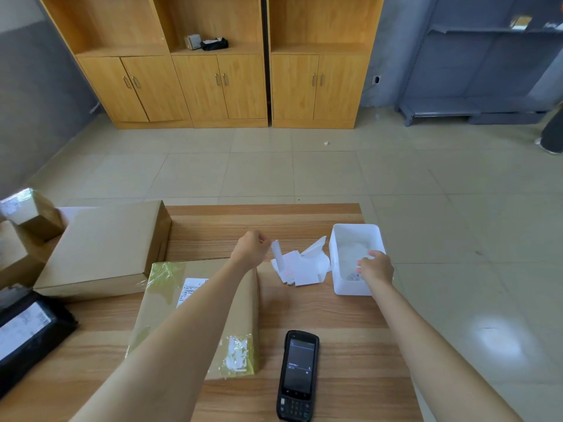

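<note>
This is a parcel-handling room, something like a small courier depot or mailroom. A wooden table (335,315) carries taped cardboard parcels (155,309) with shipping labels (190,287), a labelled black poly mailer (27,333), a handheld barcode terminal (298,376) and loose white paper slips (300,269). Grey metal shelving (475,71) and wooden cabinets (213,83) stand along the walls on a tiled floor (304,172).

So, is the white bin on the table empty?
Not empty: the white bin holds pale crumpled scraps, with the right hand reaching in.
</note>
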`<state>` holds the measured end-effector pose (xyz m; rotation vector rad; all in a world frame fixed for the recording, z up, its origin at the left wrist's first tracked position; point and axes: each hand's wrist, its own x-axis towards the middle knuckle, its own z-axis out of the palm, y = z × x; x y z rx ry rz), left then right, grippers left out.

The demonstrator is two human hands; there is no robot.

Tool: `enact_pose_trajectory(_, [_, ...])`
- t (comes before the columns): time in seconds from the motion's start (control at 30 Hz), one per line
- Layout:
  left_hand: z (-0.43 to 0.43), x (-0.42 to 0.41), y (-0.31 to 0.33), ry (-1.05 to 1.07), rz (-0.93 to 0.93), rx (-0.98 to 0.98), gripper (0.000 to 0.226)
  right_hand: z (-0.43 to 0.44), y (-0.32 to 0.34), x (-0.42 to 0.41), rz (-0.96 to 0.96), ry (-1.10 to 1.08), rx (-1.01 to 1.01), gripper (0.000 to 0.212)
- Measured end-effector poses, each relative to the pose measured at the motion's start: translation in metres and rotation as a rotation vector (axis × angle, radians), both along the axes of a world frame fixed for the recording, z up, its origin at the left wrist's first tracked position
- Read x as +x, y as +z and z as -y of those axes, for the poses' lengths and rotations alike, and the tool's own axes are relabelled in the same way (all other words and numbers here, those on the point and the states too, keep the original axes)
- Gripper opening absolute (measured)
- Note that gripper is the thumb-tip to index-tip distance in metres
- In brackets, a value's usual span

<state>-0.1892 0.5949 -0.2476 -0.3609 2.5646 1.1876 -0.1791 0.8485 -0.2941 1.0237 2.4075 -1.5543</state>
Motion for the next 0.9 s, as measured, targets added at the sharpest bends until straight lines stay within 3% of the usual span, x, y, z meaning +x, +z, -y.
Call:
enact_pose_trajectory(0.1, [-0.001,0.003,0.005,0.001,-0.031,0.056,0.019,0.007,0.007,0.003,-0.035,0.034,-0.023,0.052])
enact_pose_trajectory(0.2, [-0.001,0.006,0.011,-0.027,-0.086,0.077,0.029,0.014,0.016,0.007,-0.086,0.076,-0.005,0.038])
enact_pose_trajectory(0.43, [0.003,0.013,0.017,0.073,-0.074,0.118,0.023,0.04,0.029,0.011,-0.077,0.359,-0.197,0.013])
enact_pose_trajectory(0.57, [0.013,0.021,0.017,0.141,-0.062,0.144,0.013,0.062,0.033,0.015,-0.059,0.425,-0.314,0.014])
enact_pose_trajectory(0.9, [0.043,0.051,0.015,0.291,0.003,0.186,0.019,0.097,0.027,0.023,0.024,0.609,-0.518,0.028])
